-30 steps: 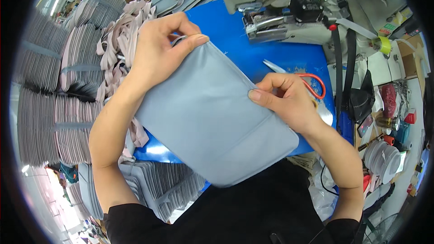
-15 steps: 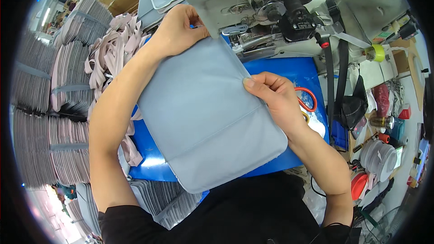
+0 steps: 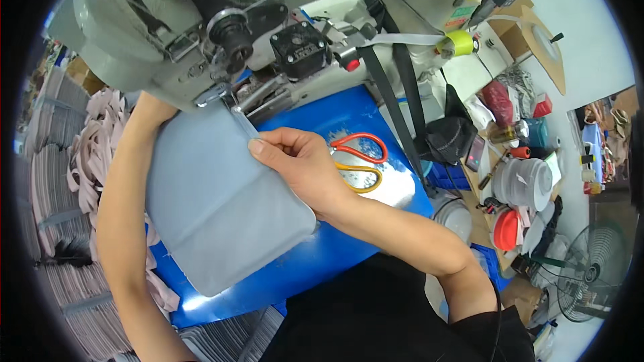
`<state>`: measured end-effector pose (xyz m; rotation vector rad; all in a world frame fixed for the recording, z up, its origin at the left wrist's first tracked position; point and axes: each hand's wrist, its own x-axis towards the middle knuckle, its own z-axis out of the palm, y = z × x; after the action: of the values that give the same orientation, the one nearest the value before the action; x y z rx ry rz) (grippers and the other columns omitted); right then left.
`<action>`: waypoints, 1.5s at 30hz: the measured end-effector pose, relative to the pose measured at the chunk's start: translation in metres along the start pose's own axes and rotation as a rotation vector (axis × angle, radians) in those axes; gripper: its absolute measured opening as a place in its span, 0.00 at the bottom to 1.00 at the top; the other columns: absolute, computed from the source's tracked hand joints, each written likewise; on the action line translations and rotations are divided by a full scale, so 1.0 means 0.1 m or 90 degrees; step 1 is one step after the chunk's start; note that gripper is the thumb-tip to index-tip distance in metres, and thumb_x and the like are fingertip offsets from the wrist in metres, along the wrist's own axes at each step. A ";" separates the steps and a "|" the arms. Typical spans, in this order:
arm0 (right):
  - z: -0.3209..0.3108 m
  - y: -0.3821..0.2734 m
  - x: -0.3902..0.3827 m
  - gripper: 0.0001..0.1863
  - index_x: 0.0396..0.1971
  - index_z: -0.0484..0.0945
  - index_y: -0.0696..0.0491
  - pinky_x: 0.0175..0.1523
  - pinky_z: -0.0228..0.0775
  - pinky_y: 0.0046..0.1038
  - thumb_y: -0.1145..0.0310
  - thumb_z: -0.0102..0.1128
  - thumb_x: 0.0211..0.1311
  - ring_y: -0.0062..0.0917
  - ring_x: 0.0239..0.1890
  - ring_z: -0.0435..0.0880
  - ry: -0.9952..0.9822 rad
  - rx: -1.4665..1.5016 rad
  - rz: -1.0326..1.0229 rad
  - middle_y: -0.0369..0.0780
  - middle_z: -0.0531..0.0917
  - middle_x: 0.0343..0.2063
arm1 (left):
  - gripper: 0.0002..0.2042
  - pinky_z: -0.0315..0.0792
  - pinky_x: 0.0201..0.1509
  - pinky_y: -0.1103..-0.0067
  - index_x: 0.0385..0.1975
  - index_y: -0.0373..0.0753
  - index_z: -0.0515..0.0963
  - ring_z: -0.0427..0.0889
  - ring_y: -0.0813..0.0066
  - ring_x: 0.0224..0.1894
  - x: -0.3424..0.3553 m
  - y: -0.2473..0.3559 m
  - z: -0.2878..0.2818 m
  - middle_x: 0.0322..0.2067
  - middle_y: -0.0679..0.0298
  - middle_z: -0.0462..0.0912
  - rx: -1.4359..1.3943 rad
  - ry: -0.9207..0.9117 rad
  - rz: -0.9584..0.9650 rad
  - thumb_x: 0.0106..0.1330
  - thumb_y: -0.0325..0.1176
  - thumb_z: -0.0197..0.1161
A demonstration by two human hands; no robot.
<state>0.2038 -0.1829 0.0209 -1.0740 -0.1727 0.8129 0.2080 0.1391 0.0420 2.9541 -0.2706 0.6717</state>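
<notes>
A grey-blue fabric panel [image 3: 208, 188] with rounded corners and a crosswise seam line lies slanted under the sewing machine [image 3: 107, 40]. My right hand [image 3: 305, 171] pinches its right edge between thumb and fingers, just in front of the machine's metal guide parts. At the panel's far left corner is my left hand [image 3: 155, 108]; the machine head covers its fingers, so its grip does not show. Scissors [image 3: 386, 149] with one red and one yellow handle loop lie right of my right hand, on the blue work surface [image 3: 315, 255].
Bundled stacks of grey pieces [image 3: 54, 174] and a heap of pale pink strips [image 3: 100, 154] stand along the left. Black straps [image 3: 386, 84] hang from the machine at right. Farther right are a clear plastic tub [image 3: 523, 184] and a fan [image 3: 594, 271].
The view has swung right, so machine, panel and hands appear farther left. The machine head now hides my left fingers, which showed before. My right hand still pinches the panel's edge.
</notes>
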 end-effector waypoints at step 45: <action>-0.07 0.12 -0.12 0.05 0.36 0.87 0.59 0.25 0.60 0.16 0.72 0.68 0.68 0.09 0.22 0.74 -0.033 0.020 -0.025 0.31 0.83 0.24 | 0.06 0.73 0.37 0.75 0.32 0.37 0.84 0.87 0.70 0.40 -0.46 2.26 -0.66 0.42 0.64 0.90 0.019 0.057 0.018 0.54 0.24 0.69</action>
<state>0.1925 -0.1937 0.0099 -1.0184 -0.2236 0.8067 0.0953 -0.0667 0.0939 2.9433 -0.2973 0.8161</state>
